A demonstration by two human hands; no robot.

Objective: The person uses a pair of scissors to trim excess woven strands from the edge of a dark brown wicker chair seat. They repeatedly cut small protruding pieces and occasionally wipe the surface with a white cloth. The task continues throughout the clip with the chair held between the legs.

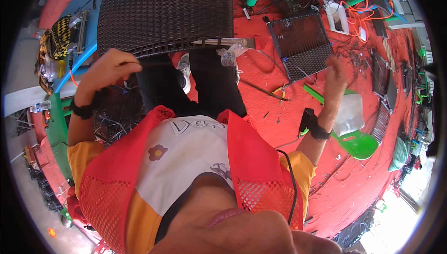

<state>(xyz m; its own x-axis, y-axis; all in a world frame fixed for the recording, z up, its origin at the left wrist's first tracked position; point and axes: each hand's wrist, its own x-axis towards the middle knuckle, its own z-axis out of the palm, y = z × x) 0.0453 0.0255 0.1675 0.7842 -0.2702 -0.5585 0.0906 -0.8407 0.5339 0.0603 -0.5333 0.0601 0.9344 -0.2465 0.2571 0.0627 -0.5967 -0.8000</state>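
Observation:
A dark brown woven synthetic-rattan panel (164, 13) lies before me over my knees. My left hand (113, 66) is at its near left corner, thumb and fingers closed on what looks like a thin dark strip (157, 62), blurred, that runs rightward across my legs. My right hand (336, 76) is raised well to the right of the panel and blurred by motion; whether it holds the strip's other end is not clear. A clear plastic bag (228, 57) and a pale flat piece (223, 42) lie at the panel's near right edge.
On the red floor are a partly woven frame (300, 44), yellow-handled pliers (279, 90), a green chair (359, 146) with a pale cushion, a white bin (337, 18) and orange cords (365, 13). A blue table (91, 34) with tools stands left.

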